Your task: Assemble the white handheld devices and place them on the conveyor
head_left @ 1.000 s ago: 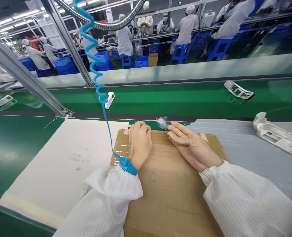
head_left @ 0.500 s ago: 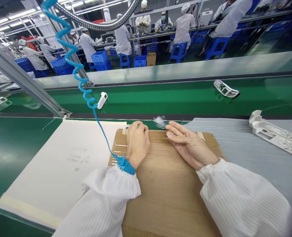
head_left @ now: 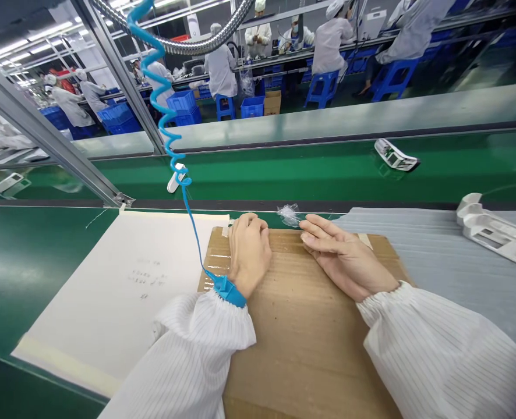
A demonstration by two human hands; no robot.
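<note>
My left hand [head_left: 250, 250] rests back upward on the far left part of a brown cardboard sheet [head_left: 310, 349]. Its fingers are curled down near the sheet's far edge; the fingertips and anything under them are hidden. A blue wrist strap [head_left: 229, 291] with a coiled blue cord [head_left: 167, 116] circles that wrist. My right hand [head_left: 347, 256] lies on its side on the cardboard, fingers stretched out and holding nothing. Just beyond its fingertips is a crumpled clear plastic scrap [head_left: 289, 215].
Beyond the bench runs a green belt [head_left: 275, 174] carrying a white handheld device [head_left: 176, 178] and an opened device shell [head_left: 396, 155]. White paper [head_left: 105, 291] is taped at left. Grey foam sheeting [head_left: 419, 250] and a white plastic fixture [head_left: 498, 233] lie right. A metal post [head_left: 57, 125] slants upper left.
The view has swung slightly, so the bench and both hands appear farther right. On the belt, the white device and opened shell have shifted left. My hands keep their pose on the cardboard.
</note>
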